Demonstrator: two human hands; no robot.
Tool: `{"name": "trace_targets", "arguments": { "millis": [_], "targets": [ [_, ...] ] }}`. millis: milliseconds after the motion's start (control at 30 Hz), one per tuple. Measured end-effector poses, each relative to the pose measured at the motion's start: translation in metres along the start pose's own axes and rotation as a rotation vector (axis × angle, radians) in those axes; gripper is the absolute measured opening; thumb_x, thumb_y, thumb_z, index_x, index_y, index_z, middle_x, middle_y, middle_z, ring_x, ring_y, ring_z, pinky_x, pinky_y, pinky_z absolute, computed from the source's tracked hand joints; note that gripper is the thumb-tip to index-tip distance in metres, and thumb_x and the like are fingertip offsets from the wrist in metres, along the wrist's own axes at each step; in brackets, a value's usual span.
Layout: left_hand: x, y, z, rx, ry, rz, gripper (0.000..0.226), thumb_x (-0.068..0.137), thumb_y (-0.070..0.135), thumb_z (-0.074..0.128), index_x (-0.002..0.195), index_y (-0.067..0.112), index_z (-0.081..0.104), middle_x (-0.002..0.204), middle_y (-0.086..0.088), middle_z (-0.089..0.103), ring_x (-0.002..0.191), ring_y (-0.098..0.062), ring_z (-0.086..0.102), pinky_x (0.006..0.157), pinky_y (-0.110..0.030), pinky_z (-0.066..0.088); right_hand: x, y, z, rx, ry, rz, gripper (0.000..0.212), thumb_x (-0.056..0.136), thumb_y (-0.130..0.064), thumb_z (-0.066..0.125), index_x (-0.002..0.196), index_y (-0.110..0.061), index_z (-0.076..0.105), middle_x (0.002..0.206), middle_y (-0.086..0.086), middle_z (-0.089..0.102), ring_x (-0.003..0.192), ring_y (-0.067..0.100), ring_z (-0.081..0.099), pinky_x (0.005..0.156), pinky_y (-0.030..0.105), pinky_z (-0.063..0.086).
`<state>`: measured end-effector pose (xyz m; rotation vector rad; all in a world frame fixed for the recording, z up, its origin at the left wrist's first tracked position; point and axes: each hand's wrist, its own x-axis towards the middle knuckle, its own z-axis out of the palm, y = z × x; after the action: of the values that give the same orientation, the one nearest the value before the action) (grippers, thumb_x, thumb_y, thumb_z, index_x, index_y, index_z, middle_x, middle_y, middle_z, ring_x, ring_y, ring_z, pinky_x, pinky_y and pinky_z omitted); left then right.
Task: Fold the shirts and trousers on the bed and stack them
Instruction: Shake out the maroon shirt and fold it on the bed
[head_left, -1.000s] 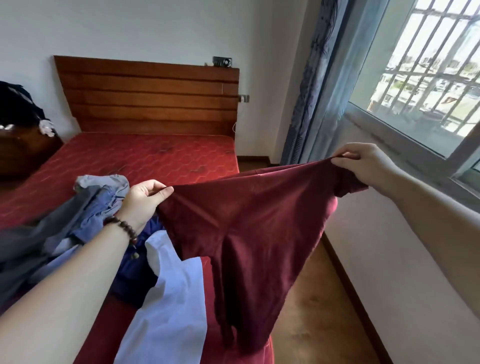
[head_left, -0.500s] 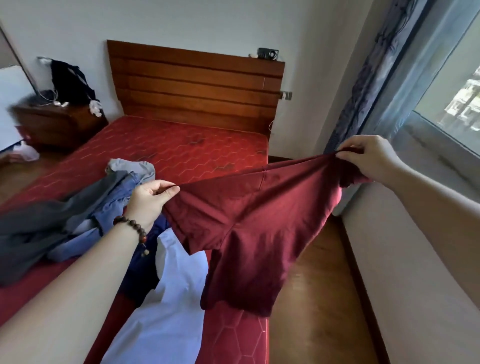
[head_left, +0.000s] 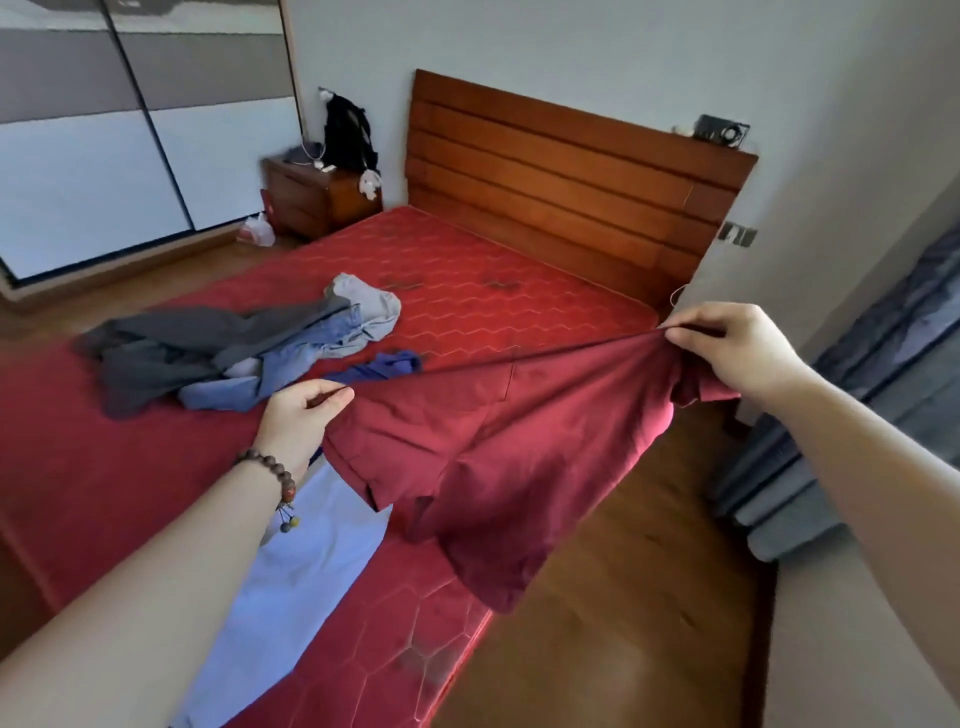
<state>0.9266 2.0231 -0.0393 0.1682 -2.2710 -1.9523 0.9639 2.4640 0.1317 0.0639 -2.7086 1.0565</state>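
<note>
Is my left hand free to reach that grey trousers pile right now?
Probably not yet: the left hand pinches one end of the maroon shirt, the right hand the other. The grey trousers lie uncovered on the bed.

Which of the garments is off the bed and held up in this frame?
The maroon shirt, stretched between the left hand and right hand. The dark grey, light blue, navy and pale blue garments all lie on the red mattress.

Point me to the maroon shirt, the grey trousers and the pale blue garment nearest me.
maroon shirt (head_left: 519, 447): head view, mid-body.
grey trousers (head_left: 171, 348): head view, middle of the legs.
pale blue garment (head_left: 296, 587): head view, flat central panel.
</note>
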Motion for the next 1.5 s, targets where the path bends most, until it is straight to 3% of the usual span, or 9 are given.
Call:
{"name": "trace_targets", "arguments": {
  "millis": [267,467,700,800,1000,1100,1200,1333,1500],
  "targets": [
    [0.010,0.043,0.048,-0.203,0.018,-0.076,0.016,0.089,0.009,0.067,0.078,0.018,0.074,0.078,-0.002,0.070,0.080,-0.020,0.062,0.080,-0.036,0.050,0.070,0.016,-0.038,-0.053,0.023,-0.110,0.009,0.090,-0.009,0.065,0.093,-0.012,0.073,0.094,-0.003,0.069,0.087,0.006,0.061,0.075,-0.002,0.038],
    [0.060,0.034,0.085,-0.287,0.026,-0.129,0.005,0.087,0.005,0.067,0.090,0.004,0.070,0.089,-0.015,0.067,0.088,-0.025,0.061,0.086,-0.037,0.049,0.175,0.037,-0.019,-0.048,0.097,-0.118,0.009,0.086,-0.012,0.066,0.086,-0.020,0.071,0.088,-0.005,0.067,0.071,-0.010,0.057,0.067,-0.003,0.036],
    [0.191,-0.069,0.141,-0.100,0.113,-0.206,0.002,0.083,0.014,0.074,0.083,0.016,0.075,0.087,-0.009,0.072,0.083,-0.022,0.064,0.078,-0.039,0.051,0.330,0.141,0.098,-0.220,-0.082,-0.042,0.012,0.087,-0.012,0.067,0.097,-0.016,0.072,0.098,-0.005,0.065,0.089,0.010,0.057,0.073,0.019,0.045],
    [0.248,-0.129,0.170,-0.010,0.143,-0.262,0.009,0.083,0.015,0.075,0.078,0.023,0.075,0.073,0.010,0.072,0.070,-0.004,0.062,0.061,-0.023,0.051,0.392,0.195,0.160,-0.248,-0.171,0.046,0.010,0.086,-0.012,0.069,0.095,-0.015,0.071,0.096,0.000,0.064,0.083,0.018,0.059,0.081,0.030,0.049],
    [0.327,-0.219,0.204,0.102,0.174,-0.378,0.004,0.083,0.013,0.074,0.083,0.017,0.073,0.072,0.002,0.070,0.069,-0.019,0.059,0.055,-0.023,0.049,0.474,0.274,0.261,-0.262,-0.279,0.106,0.013,0.085,-0.006,0.068,0.084,-0.019,0.067,0.090,0.004,0.065,0.073,0.023,0.061,0.050,0.013,0.038],
    [0.360,-0.248,0.217,0.125,0.231,-0.386,0.019,0.083,0.011,0.074,0.073,0.027,0.071,0.059,0.015,0.067,0.057,-0.010,0.055,0.044,-0.016,0.044,0.508,0.305,0.301,-0.244,-0.294,0.102,0.012,0.085,-0.005,0.067,0.087,-0.017,0.068,0.089,0.002,0.063,0.067,0.024,0.060,0.045,0.011,0.037],
    [0.397,-0.280,0.232,0.203,0.260,-0.365,0.014,0.083,0.009,0.073,0.075,0.020,0.071,0.065,0.011,0.068,0.060,-0.002,0.058,0.059,-0.023,0.047,0.550,0.343,0.342,-0.233,-0.353,0.070,0.011,0.085,-0.005,0.067,0.089,-0.014,0.069,0.090,0.004,0.064,0.069,0.024,0.061,0.048,0.013,0.040],
    [0.453,-0.326,0.251,0.439,0.284,-0.272,0.004,0.086,0.009,0.070,0.084,0.006,0.072,0.080,-0.004,0.067,0.074,-0.016,0.059,0.064,-0.012,0.042,0.609,0.388,0.406,-0.248,-0.435,-0.021,0.010,0.083,-0.004,0.066,0.090,-0.010,0.071,0.089,0.002,0.066,0.088,0.020,0.060,0.075,0.018,0.038],
    [0.515,-0.375,0.264,0.571,0.350,-0.339,0.013,0.090,0.014,0.067,0.093,0.002,0.072,0.094,-0.014,0.070,0.089,-0.027,0.063,0.080,-0.033,0.047,0.679,0.427,0.486,-0.286,-0.487,-0.099,0.014,0.085,-0.008,0.067,0.099,-0.011,0.070,0.099,0.010,0.070,0.095,0.028,0.064,0.076,0.016,0.043]
  ]
}}
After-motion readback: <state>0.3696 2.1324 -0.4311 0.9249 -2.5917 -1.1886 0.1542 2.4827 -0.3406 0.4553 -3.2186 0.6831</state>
